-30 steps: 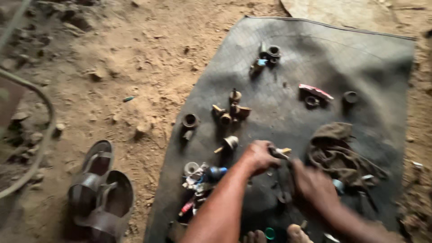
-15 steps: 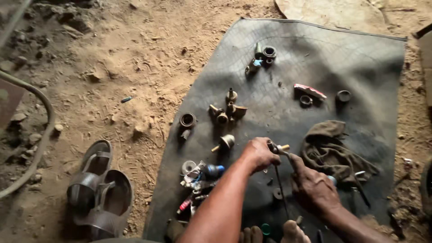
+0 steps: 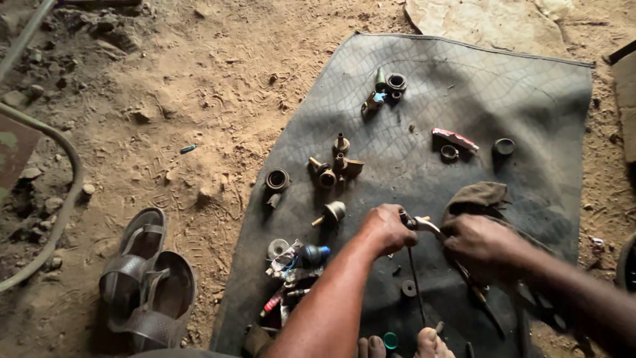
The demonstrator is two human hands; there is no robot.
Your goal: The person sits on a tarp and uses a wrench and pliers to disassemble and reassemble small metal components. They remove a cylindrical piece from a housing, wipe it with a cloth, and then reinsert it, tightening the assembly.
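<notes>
both hands meet over the dark rubber mat (image 3: pixel 464 86) on the dirt floor: the left hand (image 3: pixel 386 229) is clenched on a small metal part (image 3: pixel 424 225) with a thin rod (image 3: pixel 415 278) hanging below, the right hand (image 3: pixel 480 238) grasping its other end, beside a crumpled rag (image 3: pixel 480 194); brass fittings (image 3: pixel 334 169) lie just beyond

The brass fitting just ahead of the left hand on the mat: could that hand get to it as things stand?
Probably yes. The brass fitting lies in the open on the mat, nothing between it and the left hand; but that hand is closed on a metal tool.
</notes>
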